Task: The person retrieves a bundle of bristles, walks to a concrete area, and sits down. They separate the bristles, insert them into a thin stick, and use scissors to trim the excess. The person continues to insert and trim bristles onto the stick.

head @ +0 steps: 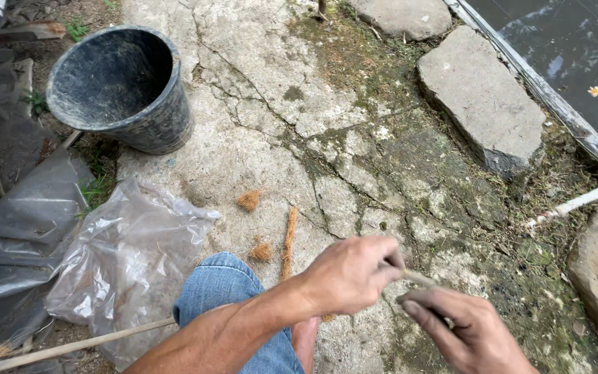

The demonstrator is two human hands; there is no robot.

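Note:
My left hand [351,271] is closed around one end of a thin pale stick [420,279] low in the head view. My right hand [461,331], blurred, pinches the same stick from the right side, fingers curled over it. Both hands hover over cracked, mossy concrete [292,104], just right of my knee in blue jeans [223,284]. On the ground left of my left hand lie a thin strip of brown coconut fibre [289,241] and two small fibre tufts [249,201].
A black plastic bucket [120,86] stands at top left. A crumpled clear plastic bag [122,260] and dark sheeting [15,228] lie at left, a long wooden stick [70,345] at bottom left. Flat stones [482,97], a white pipe [576,203] and dark water [576,48] are at right.

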